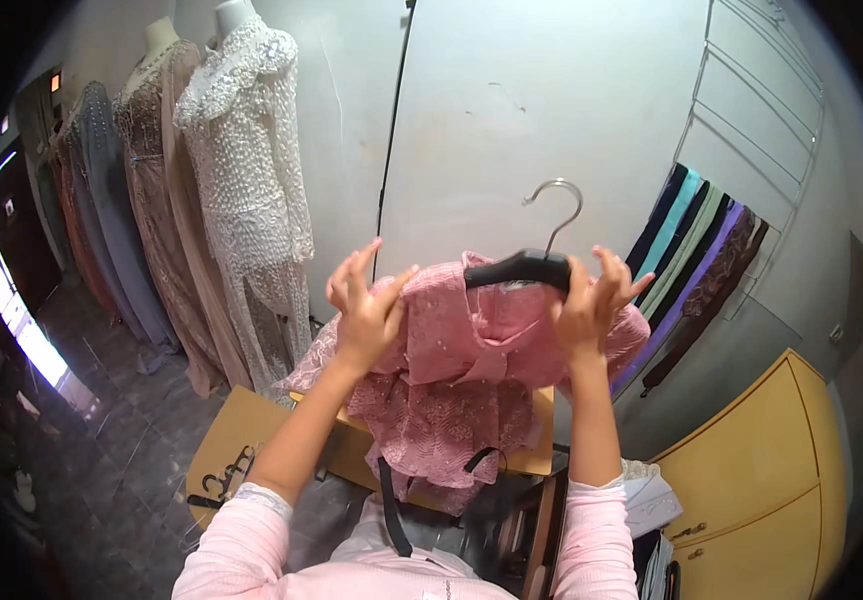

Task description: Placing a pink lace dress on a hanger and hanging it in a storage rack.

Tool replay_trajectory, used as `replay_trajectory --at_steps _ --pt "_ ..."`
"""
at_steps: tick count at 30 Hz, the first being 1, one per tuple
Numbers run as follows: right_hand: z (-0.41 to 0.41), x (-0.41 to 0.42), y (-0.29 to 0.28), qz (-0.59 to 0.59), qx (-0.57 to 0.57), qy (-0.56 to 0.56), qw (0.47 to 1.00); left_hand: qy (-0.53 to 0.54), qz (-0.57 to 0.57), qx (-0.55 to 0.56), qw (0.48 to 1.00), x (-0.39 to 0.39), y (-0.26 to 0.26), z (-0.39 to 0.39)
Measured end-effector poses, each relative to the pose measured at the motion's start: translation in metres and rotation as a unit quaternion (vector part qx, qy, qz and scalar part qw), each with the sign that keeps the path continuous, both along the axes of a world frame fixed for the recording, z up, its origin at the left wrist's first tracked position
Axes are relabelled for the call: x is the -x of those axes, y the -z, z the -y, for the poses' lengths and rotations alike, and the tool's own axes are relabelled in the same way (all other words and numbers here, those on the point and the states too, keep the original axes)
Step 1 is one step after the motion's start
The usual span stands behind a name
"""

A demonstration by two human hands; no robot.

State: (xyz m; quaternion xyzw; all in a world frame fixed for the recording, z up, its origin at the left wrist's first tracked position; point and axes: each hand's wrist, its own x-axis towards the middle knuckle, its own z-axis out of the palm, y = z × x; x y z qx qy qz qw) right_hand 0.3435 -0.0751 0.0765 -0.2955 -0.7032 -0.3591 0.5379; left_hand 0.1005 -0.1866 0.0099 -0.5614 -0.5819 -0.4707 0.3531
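A pink lace garment (443,337) with small beads hangs on a black hanger (510,268) with a metal hook (560,184). It is held up in front of me, neckline upward. My left hand (370,307) pinches its left shoulder between thumb and fingers, with other fingers raised. At the opposite shoulder, my right hand (589,304) grips the cloth beside the hanger's end, some fingers spread outward. The far end of the hanger is hidden inside the left shoulder. Below, the ruffled lower part (446,427) drapes over a yellow wooden table (542,435).
Dress forms wear a white beaded gown (240,150) and a beige gown (150,172) at left. A cardboard piece (229,427) bears writing. Coloured cloth strips (671,255) hang from a metal wall rack (754,120). A yellow cabinet (761,465) stands at right. A black strap (394,510) dangles near my lap.
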Motion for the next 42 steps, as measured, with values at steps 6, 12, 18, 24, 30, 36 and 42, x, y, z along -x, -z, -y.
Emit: replay_trajectory --at_steps 6,12,18,24,30,36,42 --pt "0.023 -0.034 -0.075 -0.049 -0.026 0.089 0.995 -0.035 0.015 -0.089 0.995 0.015 -0.08 0.026" --pt "0.052 -0.04 -0.106 -0.055 -0.068 0.095 0.992 0.008 0.009 -0.062 0.998 0.008 -0.114 0.036" --pt "0.068 -0.025 -0.106 -0.039 -0.062 0.101 0.992 0.058 0.025 -0.076 0.995 -0.002 -0.114 0.03" --pt "0.075 -0.005 -0.084 0.025 -0.021 0.052 0.998 0.062 -0.018 -0.095 0.993 -0.009 -0.119 0.032" --pt "0.073 -0.002 -0.079 -0.009 0.016 0.055 0.998 0.05 -0.098 -0.066 0.992 0.012 -0.12 0.034" --pt "0.086 0.025 -0.085 -0.002 0.012 -0.003 1.0 0.005 -0.2 0.055 0.978 -0.004 -0.13 0.022" --pt "0.082 0.017 -0.078 0.075 0.094 -0.067 0.99 0.026 -0.23 0.019 0.973 0.033 -0.14 0.014"
